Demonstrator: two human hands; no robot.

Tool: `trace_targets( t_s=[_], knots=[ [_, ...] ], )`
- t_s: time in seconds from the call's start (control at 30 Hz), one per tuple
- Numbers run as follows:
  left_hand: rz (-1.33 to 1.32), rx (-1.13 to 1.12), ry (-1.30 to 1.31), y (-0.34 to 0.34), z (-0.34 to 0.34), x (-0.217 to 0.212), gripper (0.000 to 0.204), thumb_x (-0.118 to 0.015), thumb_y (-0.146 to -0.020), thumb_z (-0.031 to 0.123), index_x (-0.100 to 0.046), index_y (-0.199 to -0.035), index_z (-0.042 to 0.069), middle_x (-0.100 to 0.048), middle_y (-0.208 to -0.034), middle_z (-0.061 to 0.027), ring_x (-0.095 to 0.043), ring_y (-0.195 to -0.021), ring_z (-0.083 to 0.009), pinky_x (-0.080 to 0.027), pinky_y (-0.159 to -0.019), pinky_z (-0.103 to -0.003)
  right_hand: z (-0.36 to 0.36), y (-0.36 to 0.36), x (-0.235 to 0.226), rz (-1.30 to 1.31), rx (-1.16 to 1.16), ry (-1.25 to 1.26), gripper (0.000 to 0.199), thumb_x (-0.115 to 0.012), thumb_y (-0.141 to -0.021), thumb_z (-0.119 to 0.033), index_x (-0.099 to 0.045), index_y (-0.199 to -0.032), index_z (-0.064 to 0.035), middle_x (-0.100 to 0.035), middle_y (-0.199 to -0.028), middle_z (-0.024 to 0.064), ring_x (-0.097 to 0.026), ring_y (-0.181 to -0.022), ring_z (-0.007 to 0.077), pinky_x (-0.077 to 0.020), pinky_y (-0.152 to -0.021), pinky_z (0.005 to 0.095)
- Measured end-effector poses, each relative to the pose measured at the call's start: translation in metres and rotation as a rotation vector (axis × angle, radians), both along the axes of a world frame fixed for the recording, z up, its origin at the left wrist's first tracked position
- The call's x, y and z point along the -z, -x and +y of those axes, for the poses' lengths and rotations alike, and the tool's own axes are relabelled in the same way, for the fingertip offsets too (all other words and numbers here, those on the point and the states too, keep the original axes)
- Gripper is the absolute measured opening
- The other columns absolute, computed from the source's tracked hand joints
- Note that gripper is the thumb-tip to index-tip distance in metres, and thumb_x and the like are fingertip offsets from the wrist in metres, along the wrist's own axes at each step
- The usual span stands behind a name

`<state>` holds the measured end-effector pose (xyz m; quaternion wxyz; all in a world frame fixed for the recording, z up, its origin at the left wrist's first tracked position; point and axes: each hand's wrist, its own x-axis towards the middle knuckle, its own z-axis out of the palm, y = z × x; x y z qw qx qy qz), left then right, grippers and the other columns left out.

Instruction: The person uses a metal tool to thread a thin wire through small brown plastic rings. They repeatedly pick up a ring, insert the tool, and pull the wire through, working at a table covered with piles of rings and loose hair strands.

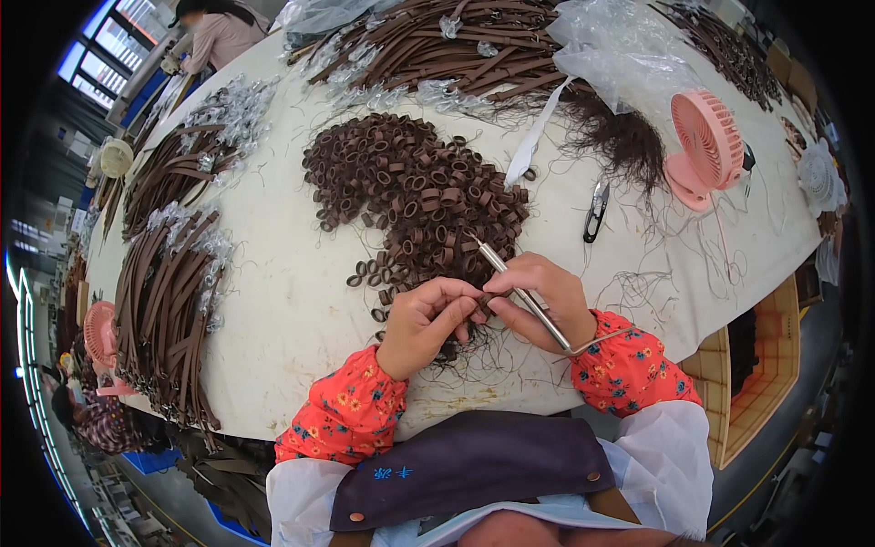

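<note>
A small brown piece (485, 297), probably a single loop, is held between the two hands, just on the near side of the pile of brown loops (456, 196). The thumb and forefinger of the left hand (421, 321) are brought together on it in a pinch, with the other fingers curled. The thumb and forefinger of the right hand (561, 296) are bent in toward it from the opposite side; how firmly they press cannot be told.

A silvery pen-shaped tool (538, 310) is carried across the right hand's fingers, presumably so that the fingertips are left free for the piece. The pile is set directly ahead, apparently so that each reach is short. Black snips (597, 214) are laid to the right, near the pink fan (706, 137), likely for access without crowding the hands.

The tool's tip is pointed away from the wearer and leftward, at the pile. Its long axis is aligned diagonally, from upper left to lower right, where a bent tail (603, 338) is extended over the right sleeve (633, 369). The long axis of the small piece is hidden by the fingertips and cannot be told
</note>
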<state>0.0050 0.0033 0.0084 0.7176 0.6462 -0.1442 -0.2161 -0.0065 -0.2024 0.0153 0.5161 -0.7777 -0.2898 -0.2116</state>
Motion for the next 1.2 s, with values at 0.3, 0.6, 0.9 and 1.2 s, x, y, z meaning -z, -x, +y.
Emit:
trace_targets(
  t_s=[0.3,0.6,0.9,1.2],
  knots=[
    [-0.285,-0.186,-0.032,0.001,0.0,-0.008,0.029,-0.058,-0.083,-0.005,-0.057,-0.112,0.002,-0.053,-0.131,-0.0122,-0.055,-0.067,-0.0074,-0.045,-0.064,-0.02,-0.002,-0.002,-0.006,-0.115,0.119,0.066,0.033,-0.072,-0.07,0.003,-0.06,-0.1,-0.0077,-0.062,-0.085,0.0102,-0.062,-0.071,0.0264,-0.0507,-0.063,0.0336],
    [-0.501,-0.144,-0.264,0.005,-0.006,-0.002,0.017,-0.066,-0.083,-0.002,-0.063,-0.1,-0.002,-0.067,-0.085,-0.0067,-0.062,-0.075,-0.01,-0.049,-0.065,-0.022,0.002,-0.002,-0.003,-0.185,0.04,0.1,0.034,-0.071,-0.069,0.004,-0.059,-0.1,-0.0049,-0.06,-0.081,0.0102,-0.059,-0.069,0.0264,-0.0496,-0.059,0.034],
    [-0.125,-0.122,0.071,0.009,-0.015,0.0,0.014,-0.064,-0.085,-0.002,-0.061,-0.098,-0.002,-0.066,-0.098,-0.007,-0.062,-0.075,-0.0092,-0.05,-0.066,-0.023,0.002,-0.001,-0.003,-0.131,0.054,0.109,0.034,-0.07,-0.068,0.004,-0.059,-0.099,-0.0057,-0.059,-0.081,0.0098,-0.059,-0.068,0.026,-0.0491,-0.058,0.0335],
    [-0.303,-0.078,-0.171,0.001,-0.002,0.005,0.019,-0.066,-0.086,0.004,-0.063,-0.104,-0.001,-0.065,-0.087,-0.0034,-0.058,-0.073,-0.0057,-0.045,-0.064,-0.02,0.002,-0.001,0.0,-0.154,0.05,0.114,0.033,-0.07,-0.068,0.004,-0.06,-0.098,-0.0056,-0.059,-0.082,0.0099,-0.059,-0.069,0.026,-0.0492,-0.059,0.0336]
  ],
)
